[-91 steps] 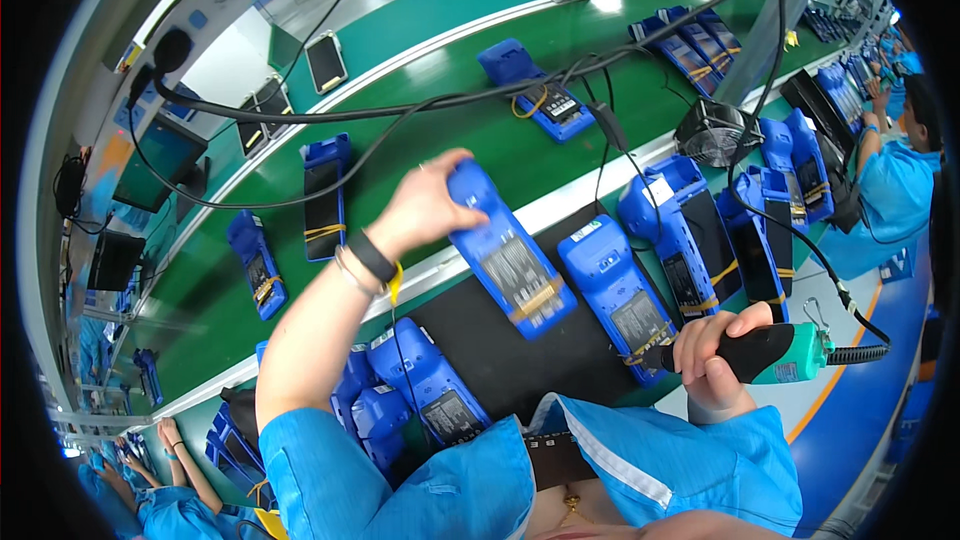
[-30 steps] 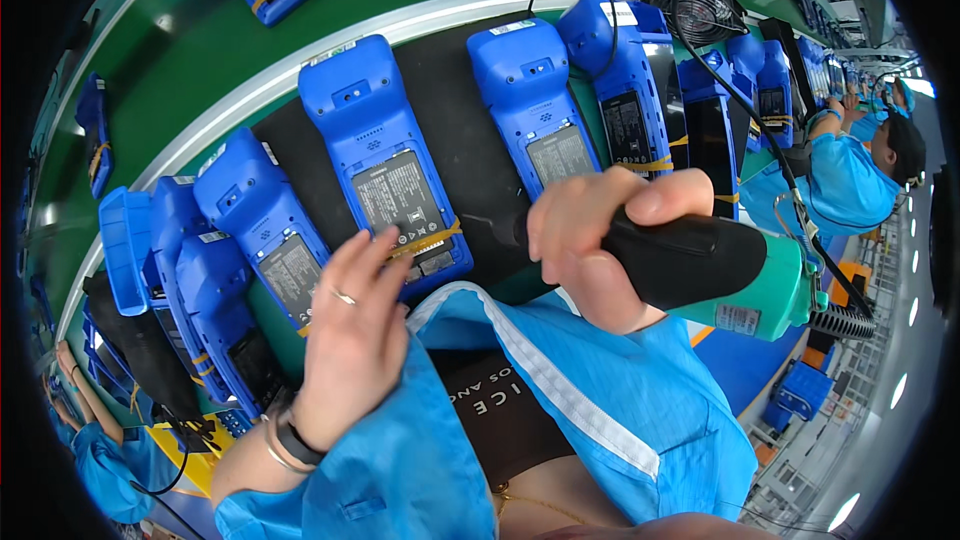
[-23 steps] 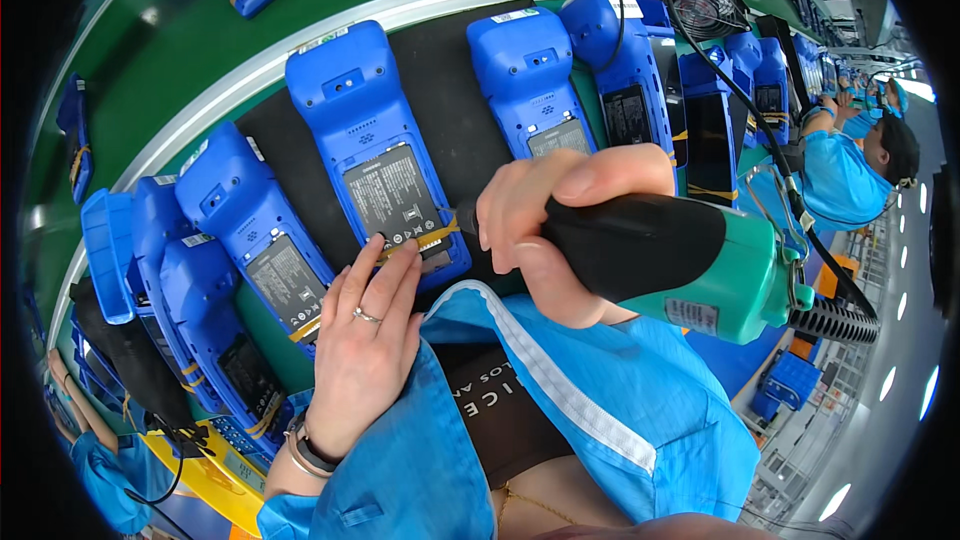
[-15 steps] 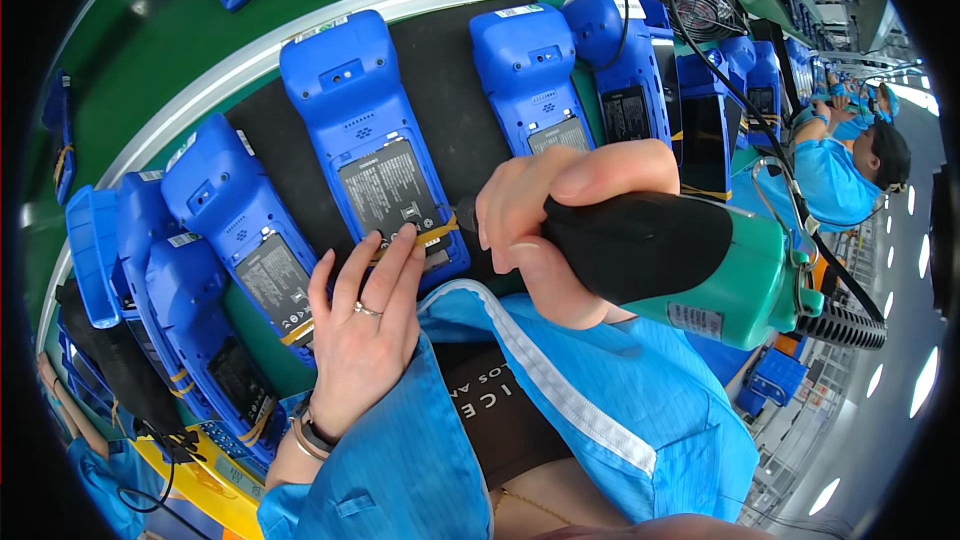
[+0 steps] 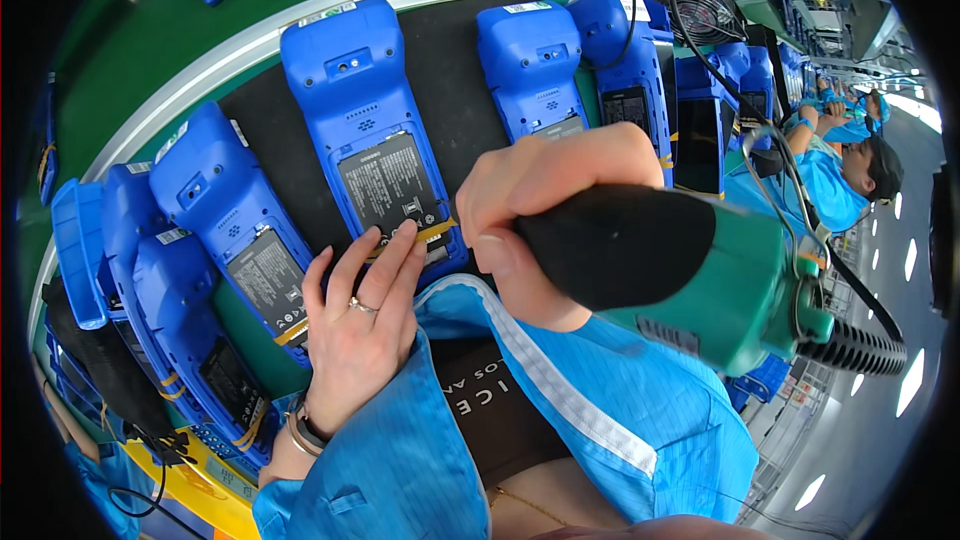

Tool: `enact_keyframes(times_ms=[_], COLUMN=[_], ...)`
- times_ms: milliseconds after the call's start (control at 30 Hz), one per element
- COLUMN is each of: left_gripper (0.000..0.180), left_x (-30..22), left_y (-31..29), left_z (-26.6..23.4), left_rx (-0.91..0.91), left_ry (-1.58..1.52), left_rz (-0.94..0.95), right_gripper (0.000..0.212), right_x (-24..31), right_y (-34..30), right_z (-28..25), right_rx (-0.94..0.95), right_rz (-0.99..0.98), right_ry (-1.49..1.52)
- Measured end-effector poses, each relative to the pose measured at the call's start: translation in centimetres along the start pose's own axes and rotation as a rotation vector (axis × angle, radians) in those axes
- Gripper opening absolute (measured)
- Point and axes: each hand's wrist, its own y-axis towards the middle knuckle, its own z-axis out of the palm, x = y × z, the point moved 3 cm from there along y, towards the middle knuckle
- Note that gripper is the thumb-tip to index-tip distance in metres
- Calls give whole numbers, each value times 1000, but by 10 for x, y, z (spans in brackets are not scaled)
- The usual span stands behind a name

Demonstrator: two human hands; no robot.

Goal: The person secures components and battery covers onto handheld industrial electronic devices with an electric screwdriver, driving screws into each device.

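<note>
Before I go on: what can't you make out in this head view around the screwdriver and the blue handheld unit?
- Tip of the electric screwdriver: hidden behind the right hand.
- Lower end of the blue handheld unit: partly covered by the left hand fingers.
- Any screw: none discernible.
- Stacked units at left: bent by the fisheye rim.

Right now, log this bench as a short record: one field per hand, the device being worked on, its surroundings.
left hand: fingertips pressed on the lower end of the blue handheld device
right hand: wrapped around a green-and-black electric screwdriver; its tip is hidden
device: lies back-up on a black mat, label panel showing
surroundings: more blue devices on both sides; green belt beyond
</note>
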Motion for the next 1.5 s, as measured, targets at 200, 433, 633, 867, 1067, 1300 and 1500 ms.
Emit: enact_keyframes(times_ms=[200, 433, 633, 867, 1067, 1300, 1500], left_gripper=[41, 42, 43, 41, 45, 46, 45], left_x=[0, 1, 0, -1, -4, -5, -7], left_y=[0, 1, 0, -5, -11, -11, -9], left_z=[-2, -3, -4, -7, -3, -3, -4], left_rx=[21, 15, 25, 39, 65, 85, 85], left_ry=[-12, -34, -42, -102, -56, -43, -39], left_rz=[-10, 1, -4, 42, 54, 26, 36], right_gripper=[34, 35, 33, 45, 47, 45, 42], right_x=[-4, 6, 17, 25, 36, 30, 29], right_y=[-3, -5, -8, -22, -41, -48, -53], right_z=[6, 2, -1, -5, -1, 2, 4], right_rx=[-49, -137, -255, -287, -275, -186, -232], right_rz=[-26, -22, 120, -75, 52, 103, 152], right_ry=[70, 124, 136, 550, 460, 291, 159])
